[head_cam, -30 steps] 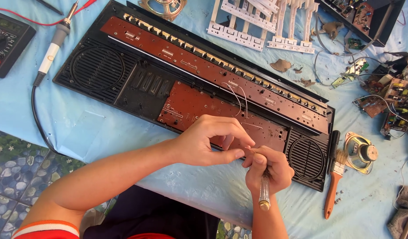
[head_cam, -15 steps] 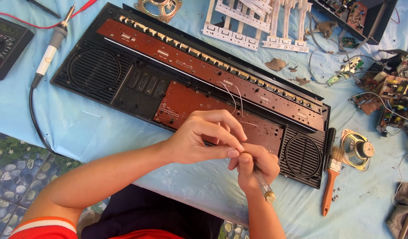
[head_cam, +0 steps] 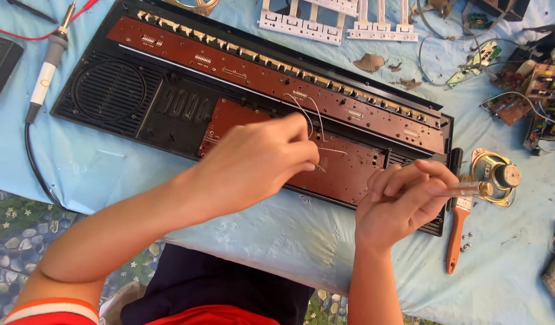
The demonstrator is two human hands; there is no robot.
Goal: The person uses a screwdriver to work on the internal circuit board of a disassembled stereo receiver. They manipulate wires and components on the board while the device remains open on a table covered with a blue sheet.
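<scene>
My left hand [head_cam: 259, 159] hides part of the brown circuit board [head_cam: 344, 162], fingertips pinched on something I can't make out. My right hand [head_cam: 404, 201], lower right, clasps a thin clear-handled screwdriver [head_cam: 464, 192].

The long black panel [head_cam: 109, 96] lies slantwise across the blue-covered surface [head_cam: 289, 235] and takes up most of the middle. Near of the panel, bare blue cloth runs wide along its lower edge, open for a hand to pass. Left of the panel, a soldering iron [head_cam: 46, 75] and its black cord [head_cam: 34, 156] bar the way, with a meter [head_cam: 0, 57] beyond. Right of the panel, a brush with an orange handle [head_cam: 455, 235], a small speaker [head_cam: 497, 177] and loose circuit boards [head_cam: 539, 84] crowd the room. Beyond the panel, white key strips [head_cam: 301, 24] block the far edge. Thin wires [head_cam: 307, 111] arch above the panel's brown board.
</scene>
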